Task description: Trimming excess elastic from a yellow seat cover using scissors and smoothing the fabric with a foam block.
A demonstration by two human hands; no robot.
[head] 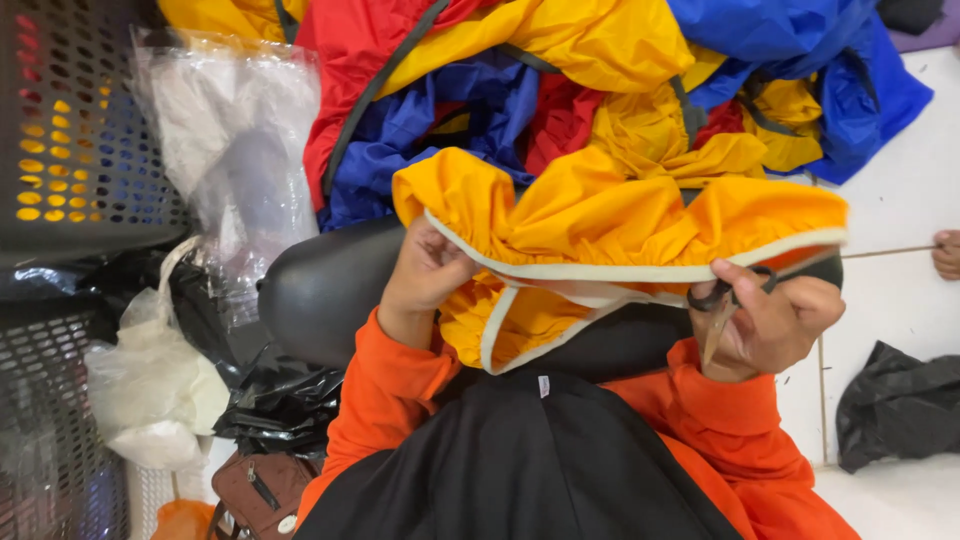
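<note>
Far left: dark perforated crate standing against the edge, coloured cloth showing through its holes. Beside it a clear plastic bag and, lower, a white bag sitting on crumpled black plastic. A brown pouch lying at bottom.

Centre: the left hand is gripping the yellow fabric piece at its cream-bound edge, fingers curled shut around a gathered bunch, apparently to be keeping the hem taut. The piece is hanging in front of the chest, over a black rounded seat, with a heap of red, blue and yellow fabric piled behind it.

Right: the right hand is clenching small black-handled scissors, fingers through the loops, blades pointing down and looking nearly closed. It is also touching the far end of the binding, so the edge is being stretched between both hands. Further right, another person's fingers are holding a thin strand. Dark cloth lying on white floor.
</note>
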